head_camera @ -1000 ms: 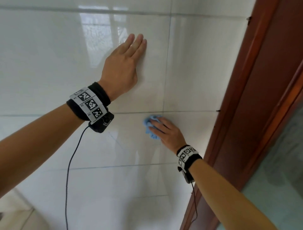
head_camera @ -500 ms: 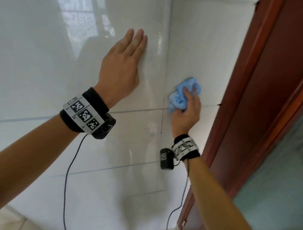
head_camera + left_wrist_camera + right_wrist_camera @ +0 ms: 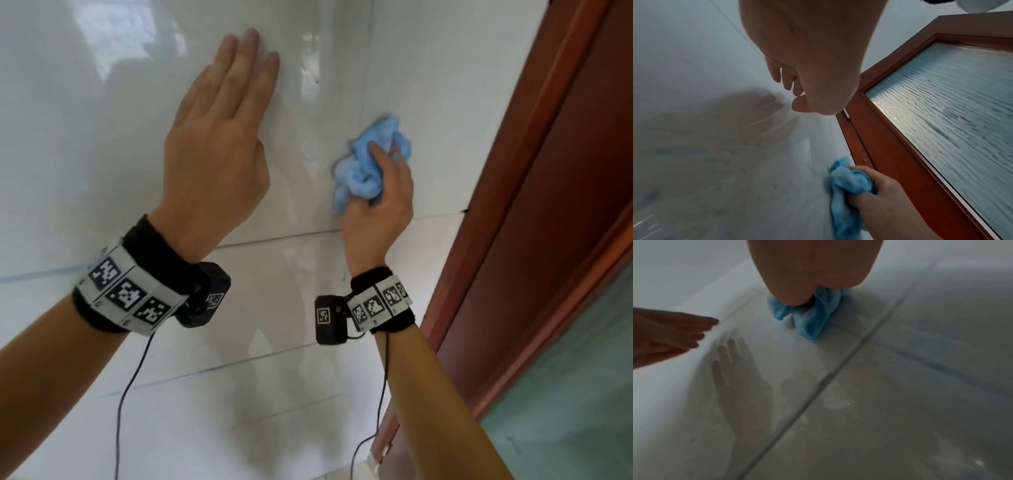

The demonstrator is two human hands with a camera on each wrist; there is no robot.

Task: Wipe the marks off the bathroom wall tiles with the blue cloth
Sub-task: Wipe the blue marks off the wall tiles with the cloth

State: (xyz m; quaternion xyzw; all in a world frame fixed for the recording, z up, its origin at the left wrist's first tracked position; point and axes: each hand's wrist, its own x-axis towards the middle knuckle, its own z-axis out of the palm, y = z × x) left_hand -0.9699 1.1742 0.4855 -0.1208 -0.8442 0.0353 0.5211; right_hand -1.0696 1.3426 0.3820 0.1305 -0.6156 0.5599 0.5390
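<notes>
Blue cloth (image 3: 368, 164), bunched up, sits against the glossy white wall tiles (image 3: 445, 102) just right of a vertical grout line, gripped by the right hand (image 3: 383, 198) (fingers curled round it). To its left, the left hand (image 3: 219, 144) lies flat, fingers straight, on the tiles. Right of the cloth runs a red-brown door frame (image 3: 534, 171).

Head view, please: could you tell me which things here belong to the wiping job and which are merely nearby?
Part of the job:
- blue cloth, bunched against the tile
- right hand, gripping the cloth
- wall tiles
- left hand, flat on the wall

Merely nearby:
- wooden door frame
- frosted glass panel
</notes>
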